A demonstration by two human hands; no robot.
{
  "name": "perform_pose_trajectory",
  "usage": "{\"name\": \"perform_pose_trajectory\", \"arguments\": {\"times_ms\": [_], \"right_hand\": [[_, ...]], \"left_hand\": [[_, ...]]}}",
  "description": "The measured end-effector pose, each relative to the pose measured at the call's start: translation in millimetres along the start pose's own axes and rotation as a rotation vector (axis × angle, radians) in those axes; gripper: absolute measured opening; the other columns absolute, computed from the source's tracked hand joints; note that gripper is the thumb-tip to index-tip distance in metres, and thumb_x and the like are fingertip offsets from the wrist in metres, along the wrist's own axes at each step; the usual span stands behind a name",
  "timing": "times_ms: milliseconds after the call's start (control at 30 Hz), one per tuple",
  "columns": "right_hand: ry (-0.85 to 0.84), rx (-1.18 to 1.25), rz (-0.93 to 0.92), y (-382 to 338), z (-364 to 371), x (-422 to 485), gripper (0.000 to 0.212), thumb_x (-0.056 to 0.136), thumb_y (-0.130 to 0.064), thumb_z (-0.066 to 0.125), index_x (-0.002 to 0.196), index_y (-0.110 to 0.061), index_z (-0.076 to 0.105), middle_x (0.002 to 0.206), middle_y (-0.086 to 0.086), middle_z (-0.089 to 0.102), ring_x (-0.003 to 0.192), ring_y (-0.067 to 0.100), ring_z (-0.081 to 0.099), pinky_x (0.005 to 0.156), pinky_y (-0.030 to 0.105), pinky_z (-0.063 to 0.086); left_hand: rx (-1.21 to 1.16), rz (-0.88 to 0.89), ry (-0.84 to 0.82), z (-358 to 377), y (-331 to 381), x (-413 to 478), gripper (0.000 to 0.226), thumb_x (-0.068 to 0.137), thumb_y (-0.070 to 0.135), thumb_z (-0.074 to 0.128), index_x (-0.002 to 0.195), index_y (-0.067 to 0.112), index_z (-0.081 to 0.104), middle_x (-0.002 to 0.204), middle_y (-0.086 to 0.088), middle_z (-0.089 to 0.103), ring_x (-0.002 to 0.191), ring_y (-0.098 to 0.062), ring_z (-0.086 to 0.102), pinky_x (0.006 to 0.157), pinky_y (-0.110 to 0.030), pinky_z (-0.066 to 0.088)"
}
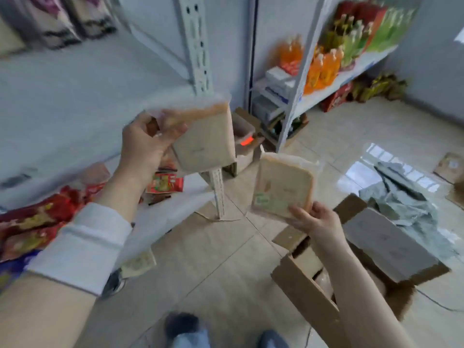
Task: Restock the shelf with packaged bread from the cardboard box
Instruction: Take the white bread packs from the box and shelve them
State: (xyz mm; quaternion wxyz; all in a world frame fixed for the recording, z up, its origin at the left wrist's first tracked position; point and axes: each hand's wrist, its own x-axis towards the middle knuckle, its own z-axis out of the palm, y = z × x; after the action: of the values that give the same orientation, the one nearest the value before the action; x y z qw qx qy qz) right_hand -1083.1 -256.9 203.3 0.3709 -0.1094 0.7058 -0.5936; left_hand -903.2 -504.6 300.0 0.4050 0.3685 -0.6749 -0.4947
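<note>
My left hand [148, 144] grips a clear-wrapped packet of sliced bread [206, 139], held up in front of the white shelf [75, 96] at the left. My right hand [317, 219] holds a second bread packet [283, 187] by its lower edge, above the floor and just left of the open cardboard box [303, 292]. The box stands on the floor at the lower right with its flaps open; more pale packets show inside it. Motion blurs the whole view.
Red snack packs [32, 222] lie on the lower shelf at left. The shelf's white upright post [218, 194] stands between the two packets. A second rack with orange bottles [324, 66] stands behind. Crumpled grey wrapping [401, 197] and flat cardboard lie on the tiled floor. My shoes [183, 325] are below.
</note>
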Motion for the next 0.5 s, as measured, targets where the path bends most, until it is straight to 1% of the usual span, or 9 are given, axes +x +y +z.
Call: {"name": "perform_pose_trajectory", "arguments": {"times_ms": [67,100,233,300,333,367,433,467,500], "right_hand": [[-0.098,-0.021,-0.084,-33,69,4,0.019,0.080,-0.009,0.067,0.098,-0.006,0.064,0.089,0.007,0.071,0.074,0.015,0.070,0.063,0.021,0.057],[-0.138,-0.022,-0.120,-48,105,6,0.016,0.080,-0.006,0.065,0.096,-0.005,0.063,0.086,0.006,0.072,0.071,0.014,0.070,0.063,0.022,0.057],[-0.293,-0.012,-0.241,-99,248,10,0.012,0.079,-0.004,0.064,0.090,-0.008,0.066,0.077,0.000,0.074,0.070,0.013,0.070,0.067,0.026,0.059],[-0.355,-0.026,-0.294,-121,314,12,0.010,0.080,-0.005,0.064,0.086,-0.013,0.066,0.075,-0.002,0.074,0.070,0.011,0.070,0.064,0.022,0.058],[-0.376,-0.038,-0.305,-131,344,13,0.009,0.081,-0.005,0.064,0.085,-0.013,0.065,0.076,-0.001,0.074,0.072,0.012,0.070,0.065,0.022,0.058],[-0.391,-0.052,-0.312,-140,372,16,0.007,0.082,-0.004,0.063,0.084,-0.011,0.064,0.082,0.005,0.074,0.078,0.017,0.070,0.070,0.028,0.059],[-0.410,-0.077,-0.325,-157,423,27,0.007,0.081,-0.004,0.064,0.088,-0.005,0.062,0.100,0.024,0.068,0.090,0.032,0.067,0.082,0.042,0.056],[-0.417,-0.082,-0.334,-164,448,36,0.010,0.081,-0.004,0.065,0.090,-0.003,0.061,0.104,0.028,0.065,0.091,0.034,0.065,0.084,0.045,0.054],[-0.417,-0.088,-0.343,-169,470,48,0.012,0.080,-0.005,0.066,0.090,-0.004,0.061,0.103,0.027,0.064,0.091,0.035,0.063,0.086,0.046,0.053]], "left_hand": [[-0.017,0.039,0.079,-74,16,21,0.025,0.073,0.007,0.073,0.078,0.028,0.060,0.069,0.026,0.066,0.068,0.007,0.057,0.068,-0.014,0.048],[-0.012,0.053,0.119,-111,20,32,0.026,0.074,0.005,0.072,0.079,0.027,0.059,0.069,0.028,0.066,0.067,0.010,0.057,0.065,-0.010,0.047],[0.025,0.076,0.253,-247,20,64,0.021,0.073,0.004,0.072,0.085,0.017,0.060,0.080,0.019,0.063,0.065,0.013,0.056,0.059,-0.005,0.043],[0.085,0.074,0.292,-296,11,81,0.022,0.074,0.006,0.072,0.087,0.018,0.059,0.074,0.020,0.058,0.058,0.014,0.053,0.056,-0.002,0.039],[0.114,0.066,0.314,-316,6,90,0.022,0.074,0.007,0.072,0.088,0.018,0.059,0.069,0.023,0.056,0.055,0.014,0.052,0.055,-0.001,0.037],[0.138,0.056,0.340,-333,0,99,0.021,0.074,0.009,0.072,0.088,0.018,0.059,0.066,0.023,0.056,0.053,0.015,0.052,0.054,0.000,0.037],[0.155,0.040,0.401,-362,-14,120,0.022,0.074,0.012,0.073,0.090,0.016,0.059,0.071,0.018,0.057,0.054,0.016,0.053,0.054,0.000,0.038],[0.160,0.034,0.430,-374,-23,133,0.023,0.074,0.013,0.073,0.092,0.015,0.059,0.072,0.014,0.057,0.055,0.015,0.054,0.055,0.000,0.039],[0.163,0.026,0.454,-386,-30,146,0.023,0.075,0.014,0.073,0.093,0.014,0.059,0.074,0.012,0.058,0.058,0.013,0.055,0.057,-0.003,0.041]]}}
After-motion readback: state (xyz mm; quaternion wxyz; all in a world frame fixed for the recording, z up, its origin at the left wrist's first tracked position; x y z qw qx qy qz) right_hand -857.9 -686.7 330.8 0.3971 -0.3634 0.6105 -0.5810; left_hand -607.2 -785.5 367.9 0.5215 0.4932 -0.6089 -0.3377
